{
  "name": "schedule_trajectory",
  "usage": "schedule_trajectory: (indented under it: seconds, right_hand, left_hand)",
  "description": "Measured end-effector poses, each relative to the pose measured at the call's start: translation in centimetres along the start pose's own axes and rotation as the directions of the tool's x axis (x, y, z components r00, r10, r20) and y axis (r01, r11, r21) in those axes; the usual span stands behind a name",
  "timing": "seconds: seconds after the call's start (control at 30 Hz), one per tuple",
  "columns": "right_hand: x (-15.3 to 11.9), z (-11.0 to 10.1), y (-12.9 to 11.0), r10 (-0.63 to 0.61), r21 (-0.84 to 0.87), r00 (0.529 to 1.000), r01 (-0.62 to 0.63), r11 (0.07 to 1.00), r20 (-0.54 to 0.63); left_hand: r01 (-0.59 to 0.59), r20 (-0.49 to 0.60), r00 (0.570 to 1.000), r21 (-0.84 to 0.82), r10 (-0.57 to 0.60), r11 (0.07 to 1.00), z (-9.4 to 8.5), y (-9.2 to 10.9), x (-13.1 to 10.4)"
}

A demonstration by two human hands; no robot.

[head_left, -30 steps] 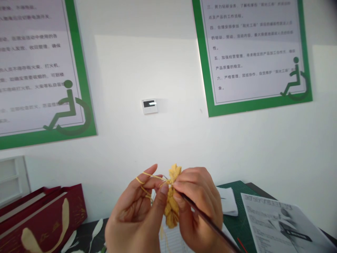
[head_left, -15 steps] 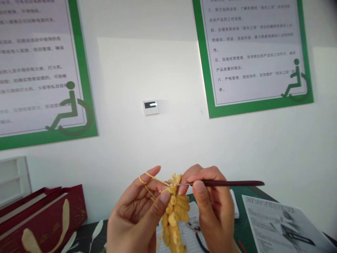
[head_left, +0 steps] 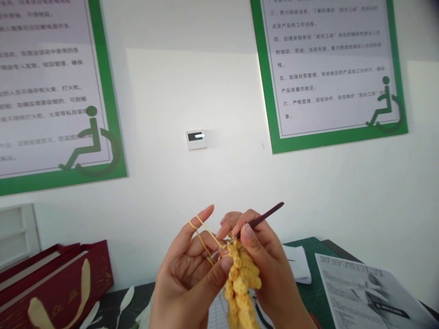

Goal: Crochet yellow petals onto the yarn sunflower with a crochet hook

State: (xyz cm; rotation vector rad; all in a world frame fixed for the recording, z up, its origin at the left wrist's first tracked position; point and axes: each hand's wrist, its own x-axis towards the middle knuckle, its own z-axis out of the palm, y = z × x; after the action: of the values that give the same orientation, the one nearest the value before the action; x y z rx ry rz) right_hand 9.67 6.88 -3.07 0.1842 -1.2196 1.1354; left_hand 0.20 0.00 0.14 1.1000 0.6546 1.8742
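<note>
While the yellow piece (head_left: 242, 276) is pinched near its top by the thumb of the left hand (head_left: 181, 274), a dark red hook (head_left: 265, 214) is held in a close grip by the right hand (head_left: 270, 260). Since the last look, the hook's handle has been tipped from almost flat to a slant, with its end up above the right fingers. Its thin metal tip (head_left: 214, 253) is now pointed down towards the left fingers, by the yarn (head_left: 210, 230), so it looks well placed for a strand to be caught. The left pointing finger is held up, apart from the thumb, with yarn looped over it. The yellow piece is hung down between both hands, just under the fingers. Part of the hook is hidden by the fingers and the bumpy yellow top, so the stitch cannot be seen well. Below the fingers, a lined sheet (head_left: 218, 311) and a black-handled tool (head_left: 263, 316) are partly covered by the piece and the right hand. Beyond the right fingers, a green mat (head_left: 313, 292) and a printed page (head_left: 370, 292) are seen. Off past the left fingers, a pale leaf shape (head_left: 126, 298) and dark red bags (head_left: 70, 292) are found.
</note>
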Motion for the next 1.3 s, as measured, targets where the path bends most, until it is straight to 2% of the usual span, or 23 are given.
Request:
schedule_trajectory:
  seconds: [0.17,0.37,0.53,0.8,0.97,1.03,1.1,1.2,1.3]
  right_hand:
    - [-0.1,-0.1,-0.6,0.022,-0.042,1.0,-0.021,0.999,0.021]
    - [0.1,-0.2,-1.4,-0.142,-0.158,0.99,0.136,0.978,-0.026]
    - [0.1,-0.3,-1.6,-0.257,-0.26,0.966,0.243,0.935,-0.022]
    - [0.0,-0.3,-1.9,-0.318,-0.321,0.948,0.303,0.897,0.005]
    - [-0.4,-0.5,-2.1,-0.363,-0.433,0.931,0.346,0.832,0.045]
    - [-0.5,-0.5,-2.4,-0.389,-0.514,0.918,0.371,0.773,0.077]
    - [-0.6,-0.4,-2.8,-0.42,-0.612,0.896,0.412,0.675,0.141]
    - [-0.7,-0.2,-3.4,-0.472,-0.736,0.834,0.507,0.448,0.287]
    - [-0.6,0.3,-3.7,-0.494,-0.783,0.765,0.575,0.236,0.413]
  left_hand:
    - [-0.043,-0.056,0.997,0.052,0.046,0.998,0.2,0.2,-0.2]
    - [-0.106,-0.098,0.988,0.149,0.121,0.983,-0.3,0.3,-0.4]
    - [-0.093,-0.111,0.987,0.176,0.113,0.98,-0.3,0.4,-0.5]
    - [-0.068,-0.133,0.987,0.149,0.088,0.987,-0.1,0.4,-0.5]
    - [-0.06,-0.131,0.988,0.136,0.078,0.989,-0.2,0.5,-0.4]
    - [-0.062,-0.125,0.989,0.135,0.08,0.989,-0.1,0.5,-0.4]
    - [-0.06,-0.126,0.989,0.141,0.078,0.988,-0.1,0.6,-0.4]
    - [-0.06,-0.135,0.988,0.146,0.08,0.987,-0.1,0.6,-0.4]
    - [-0.057,-0.131,0.989,0.126,0.074,0.99,-0.1,0.6,-0.4]
